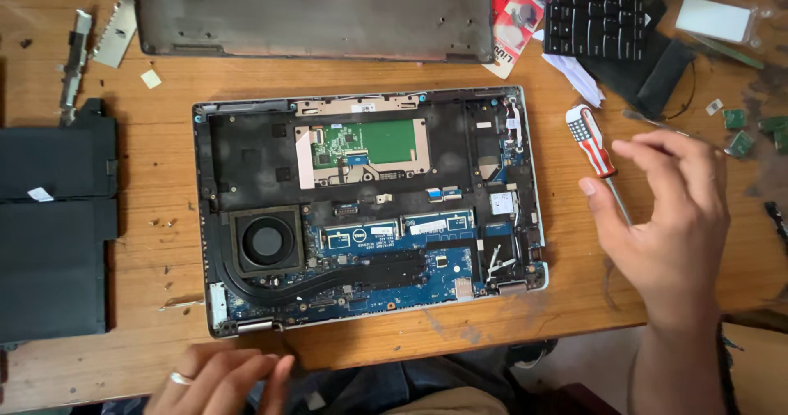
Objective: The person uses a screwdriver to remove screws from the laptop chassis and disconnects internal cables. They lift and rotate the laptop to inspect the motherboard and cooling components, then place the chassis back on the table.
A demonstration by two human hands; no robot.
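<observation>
Right hand hovers, fingers loosely apart, over the screwdriver — handle pointing away, near the counter's right edge — left hand farther off.

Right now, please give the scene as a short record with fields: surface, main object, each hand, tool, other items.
surface: wooden table
main object: opened laptop, boards and fan exposed
right hand: above the screwdriver, fingers spread, holding nothing
left hand: at the table's near edge, empty, ring on one finger
tool: screwdriver, red and white handle, lying right of the laptop
other items: black battery at left; bottom cover behind; keyboard top right
</observation>
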